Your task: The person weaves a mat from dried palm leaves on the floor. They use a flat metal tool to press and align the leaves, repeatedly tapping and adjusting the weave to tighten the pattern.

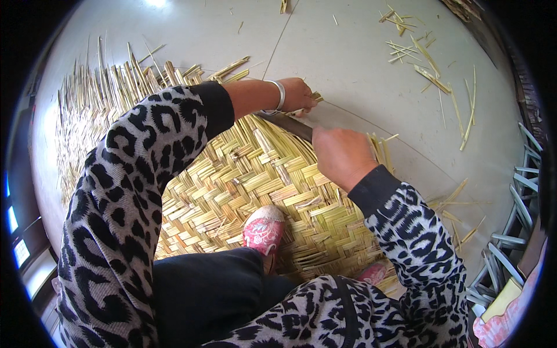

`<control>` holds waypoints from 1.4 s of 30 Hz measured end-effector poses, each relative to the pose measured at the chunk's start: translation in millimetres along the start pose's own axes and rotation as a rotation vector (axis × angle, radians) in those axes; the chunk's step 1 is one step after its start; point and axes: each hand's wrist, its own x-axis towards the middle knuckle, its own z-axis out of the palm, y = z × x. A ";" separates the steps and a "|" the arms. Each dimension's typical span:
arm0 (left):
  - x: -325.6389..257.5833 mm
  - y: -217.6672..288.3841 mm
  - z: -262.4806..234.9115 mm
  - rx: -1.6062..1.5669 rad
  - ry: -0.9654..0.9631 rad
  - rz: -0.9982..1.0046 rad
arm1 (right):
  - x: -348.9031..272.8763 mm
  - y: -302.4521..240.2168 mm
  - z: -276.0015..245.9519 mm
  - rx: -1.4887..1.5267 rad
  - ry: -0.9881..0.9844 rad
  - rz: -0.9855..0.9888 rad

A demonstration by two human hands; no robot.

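Observation:
A woven mat of yellow-green reed strips (232, 197) lies on the floor beneath me, its far edge fringed with loose strip ends. At that edge, my left hand (297, 95) is closed round a small bunch of reed ends (316, 97), which stick out past the fingers. My right hand (343, 156) is in a fist to the right of it, gripping a knife whose handle is hidden in the fist. The knife's dark flat blade (295, 126) runs leftward along the mat's edge, just below my left hand.
Cut reed bits (406, 52) are scattered on the pale tiled floor (354, 69). Long uncut strips (110, 87) stick out at the mat's left side. My pink shoe (264, 232) stands on the mat. A stack of grey metal bars (510, 214) is at the right.

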 end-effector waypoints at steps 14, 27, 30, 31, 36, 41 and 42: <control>-29.0 -23.4 -158.6 0.042 0.843 0.150 | 9.6 15.5 14.6 0.031 -0.015 0.104; -399.4 -321.5 125.1 0.737 0.941 -1.029 | -47.2 11.1 -39.3 0.371 0.110 0.159; -499.1 -303.5 273.6 0.276 0.203 -1.315 | -60.6 -0.6 -18.4 0.301 -0.010 0.097; -520.5 -289.6 317.5 0.276 0.079 -1.252 | -63.2 -4.4 -8.9 0.261 -0.053 0.075; -549.0 -195.4 440.3 -0.314 0.027 -1.327 | -82.3 -13.8 36.8 0.119 -0.111 -0.023; -498.7 -136.9 424.9 -0.478 0.228 -1.213 | -92.2 -10.9 64.7 0.026 -0.083 -0.041; -489.4 -129.9 417.7 -0.486 0.260 -1.189 | -92.9 -10.5 67.0 0.016 -0.072 -0.035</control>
